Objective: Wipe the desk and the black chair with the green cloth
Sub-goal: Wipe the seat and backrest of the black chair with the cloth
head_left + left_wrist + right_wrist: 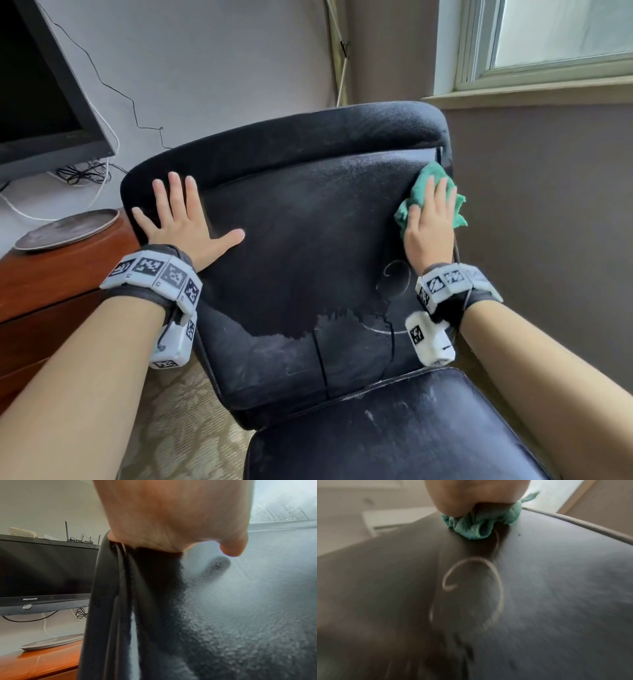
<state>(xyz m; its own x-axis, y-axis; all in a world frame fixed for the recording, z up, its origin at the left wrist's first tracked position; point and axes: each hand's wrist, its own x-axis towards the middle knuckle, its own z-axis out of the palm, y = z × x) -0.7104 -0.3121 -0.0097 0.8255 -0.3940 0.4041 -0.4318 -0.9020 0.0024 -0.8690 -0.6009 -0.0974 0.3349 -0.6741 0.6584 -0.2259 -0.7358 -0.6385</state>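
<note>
Head view shows your right hand (428, 222) pressing the bunched green cloth (432, 192) flat against the black chair (308, 240), at the upper right edge of the backrest, with straight fingers. Your left hand (185, 219) lies released, fingers spread, near the backrest's left edge. The desk (51, 274) stands just beside that edge; the backrest's middle lies bare between your hands.

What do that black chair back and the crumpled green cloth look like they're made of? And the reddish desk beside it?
The black padded chair back looks like leather or a faux-leather vinyl: pebbled grain, a dull sheen, and a worn or peeled-looking patch low down. The crumpled green cloth under the right hand seems a soft woven rag, creasing in loose folds. The reddish-brown desk looks like varnished wood or wood veneer, smooth and glossy.
</note>
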